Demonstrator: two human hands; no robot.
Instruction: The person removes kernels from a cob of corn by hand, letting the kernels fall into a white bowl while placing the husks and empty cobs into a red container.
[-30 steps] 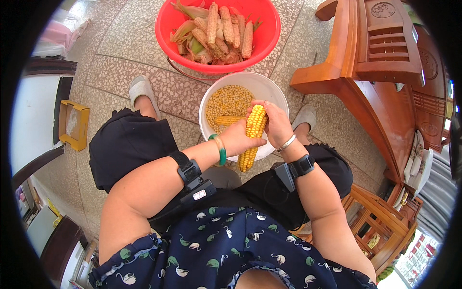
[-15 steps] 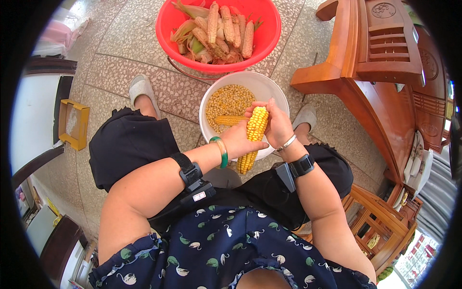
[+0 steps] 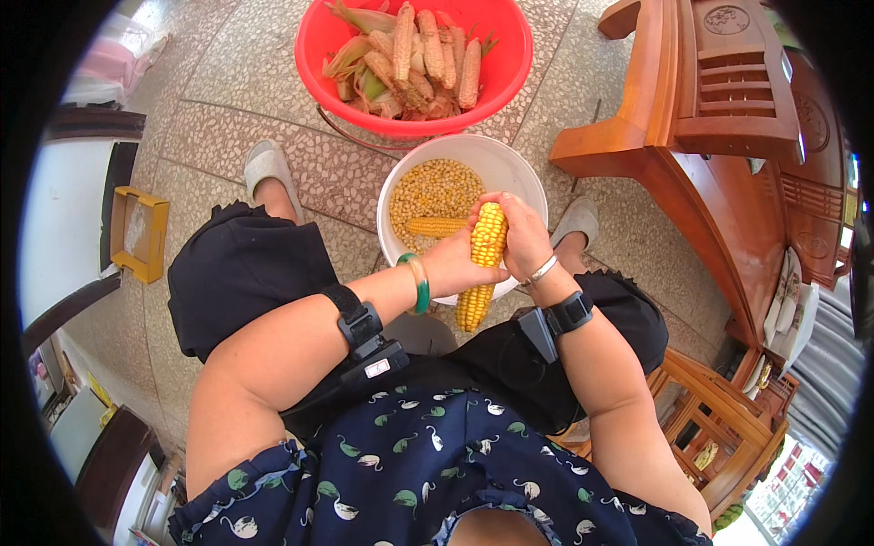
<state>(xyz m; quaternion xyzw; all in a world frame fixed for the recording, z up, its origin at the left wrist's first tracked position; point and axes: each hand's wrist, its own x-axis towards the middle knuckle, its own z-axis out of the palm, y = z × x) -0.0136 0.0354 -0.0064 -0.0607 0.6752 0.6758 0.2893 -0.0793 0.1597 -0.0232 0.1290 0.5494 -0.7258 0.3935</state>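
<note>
Corn cob: a yellow corn cob point(image 3: 482, 264) is held upright over the near rim of the white bowl, its upper part still full of kernels, its lower end hanging down past the rim toward the person's lap.
Left hand: the left hand point(image 3: 460, 264) is wrapped around the cob from the left side, fingers closed on its middle; a green bangle point(image 3: 418, 282) sits on the wrist and a black strap with a small device point(image 3: 362, 328) on the forearm.
Right hand: the right hand point(image 3: 523, 238) grips the top half of the cob from the right, thumb pressed against the kernels; a silver bracelet point(image 3: 541, 270) and a black wristband point(image 3: 569, 312) circle that wrist.
White bowl: the white bowl point(image 3: 519, 177) stands on the floor between the person's feet, holding a layer of loose yellow kernels point(image 3: 435, 189) and one stripped cob point(image 3: 435, 226) lying across them.
Red basin: a red basin point(image 3: 319, 36) sits just beyond the white bowl, touching or nearly touching it, heaped with bare cobs and husks point(image 3: 410, 59).
Floor: speckled stone floor point(image 3: 228, 118); grey slippers point(image 3: 267, 164) either side of the bowl.
Nearby: a carved wooden bench point(image 3: 719, 109) stands to the right, a small yellow box point(image 3: 137, 232) to the left, well apart from the hands.
</note>
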